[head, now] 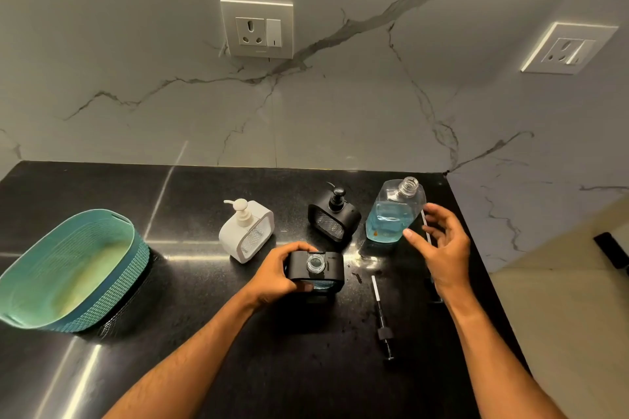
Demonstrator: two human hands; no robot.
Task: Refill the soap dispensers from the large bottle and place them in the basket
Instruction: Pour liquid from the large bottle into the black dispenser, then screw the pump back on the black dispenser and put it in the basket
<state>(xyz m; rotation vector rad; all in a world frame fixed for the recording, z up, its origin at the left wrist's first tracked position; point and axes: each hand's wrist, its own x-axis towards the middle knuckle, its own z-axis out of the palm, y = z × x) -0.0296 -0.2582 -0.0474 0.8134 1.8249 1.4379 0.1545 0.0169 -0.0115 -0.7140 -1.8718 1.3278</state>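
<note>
A: Left hand (277, 274): wrapped round the left end of a square black soap dispenser with an open glass neck (318, 270), thumb on the near face, fingers over the far side. Pump removed; neck uncovered, facing up. Blue liquid visible low in the body.

B: Right hand (439, 241)?

A: Raised above the black polished stone countertop (204, 316), fingers spread and relaxed, gripping nothing. Index fingertip just beside the lower right corner of the large clear plastic bottle of blue liquid (394, 214); contact not determinable.

B: Bottle condition?

A: Upright, uncapped, threaded neck exposed, roughly half full. Located just beyond and left of the right hand.

B: Loose parts?

A: Black pump head with white dip tube (383, 316), lying flat between the two forearms, nearer the right one. Second white tube (425, 224), partly hidden behind the right hand's fingers.

B: Other dispensers?

A: Second black square dispenser with pump fitted (335, 216), standing beyond the left hand, just left of the bottle. White square dispenser with cream pump fitted (246, 231), beyond and slightly left of the left hand.

B: Basket?

A: Teal oval woven-pattern plastic basket (136, 248), well apart to the left of the left hand, nothing inside.
</note>
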